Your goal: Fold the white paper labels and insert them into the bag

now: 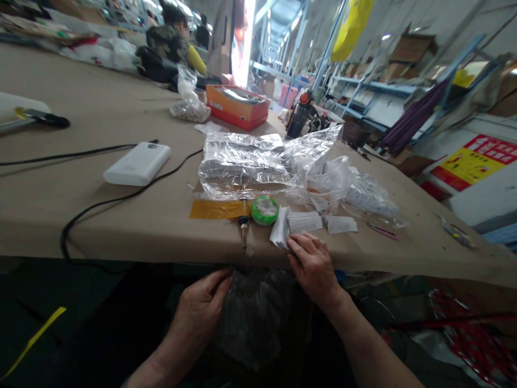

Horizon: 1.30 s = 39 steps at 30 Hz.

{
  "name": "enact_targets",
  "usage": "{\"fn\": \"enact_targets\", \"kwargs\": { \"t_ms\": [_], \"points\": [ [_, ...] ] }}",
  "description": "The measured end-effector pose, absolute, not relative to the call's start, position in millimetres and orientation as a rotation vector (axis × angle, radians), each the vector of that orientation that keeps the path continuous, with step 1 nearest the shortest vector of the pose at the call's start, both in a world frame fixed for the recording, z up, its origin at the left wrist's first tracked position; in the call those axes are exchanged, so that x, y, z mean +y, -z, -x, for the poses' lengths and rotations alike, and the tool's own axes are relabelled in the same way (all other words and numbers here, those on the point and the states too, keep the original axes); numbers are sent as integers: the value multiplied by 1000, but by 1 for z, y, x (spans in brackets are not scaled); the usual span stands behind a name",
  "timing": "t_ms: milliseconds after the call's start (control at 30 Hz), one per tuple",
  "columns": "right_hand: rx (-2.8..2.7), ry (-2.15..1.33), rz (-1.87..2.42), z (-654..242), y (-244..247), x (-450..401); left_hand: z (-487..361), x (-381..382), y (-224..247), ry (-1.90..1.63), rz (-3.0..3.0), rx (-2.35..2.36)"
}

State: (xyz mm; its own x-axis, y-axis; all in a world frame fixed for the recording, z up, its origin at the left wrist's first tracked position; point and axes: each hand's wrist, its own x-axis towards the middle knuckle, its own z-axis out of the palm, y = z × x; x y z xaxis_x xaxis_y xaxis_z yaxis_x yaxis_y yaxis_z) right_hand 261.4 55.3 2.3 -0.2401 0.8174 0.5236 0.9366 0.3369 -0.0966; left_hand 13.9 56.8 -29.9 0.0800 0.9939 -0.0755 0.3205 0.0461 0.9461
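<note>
My left hand point(204, 296) is below the table's front edge, thumb and fingers pinched at the upper left edge of a thin, translucent plastic bag point(256, 315) over the lap. At the table edge, my right hand point(313, 264) has its fingers stretched and slightly bent, thumb apart, fingertips against a small fanned stack of white printed labels point(279, 229). More label stacks point(305, 222) lie just beyond it. A green tape roll point(265, 210) and a slim metal-tipped tool point(244, 231) lie left of the labels.
A clear plastic package point(242, 159) lies behind the labels. On the left are a white power bank point(138, 164) and a black cable point(92, 207). Pink tweezers point(382, 230) and snips point(456, 233) lie right. Farther back stand an orange box point(236, 110) and a dark bottle point(298, 119); another person sits beyond.
</note>
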Motion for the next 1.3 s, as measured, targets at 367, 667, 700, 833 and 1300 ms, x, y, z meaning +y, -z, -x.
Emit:
{"fn": "enact_targets", "kwargs": {
  "t_ms": [367,667,700,833,1300],
  "points": [
    [-2066,211,1203,-261,-8,25,-83,44,-13,-699,-610,848],
    [-2140,113,1170,-259,-13,11,-107,50,-11,-774,-417,769],
    [-2115,131,1241,-263,-14,17,-106,49,-10,-757,-442,816],
    [-2100,244,1578,-277,-11,41,-100,45,-9,-694,-507,948],
    [-1988,28,1115,-272,-2,16,-103,47,-13,-643,-437,860]
  ]
}}
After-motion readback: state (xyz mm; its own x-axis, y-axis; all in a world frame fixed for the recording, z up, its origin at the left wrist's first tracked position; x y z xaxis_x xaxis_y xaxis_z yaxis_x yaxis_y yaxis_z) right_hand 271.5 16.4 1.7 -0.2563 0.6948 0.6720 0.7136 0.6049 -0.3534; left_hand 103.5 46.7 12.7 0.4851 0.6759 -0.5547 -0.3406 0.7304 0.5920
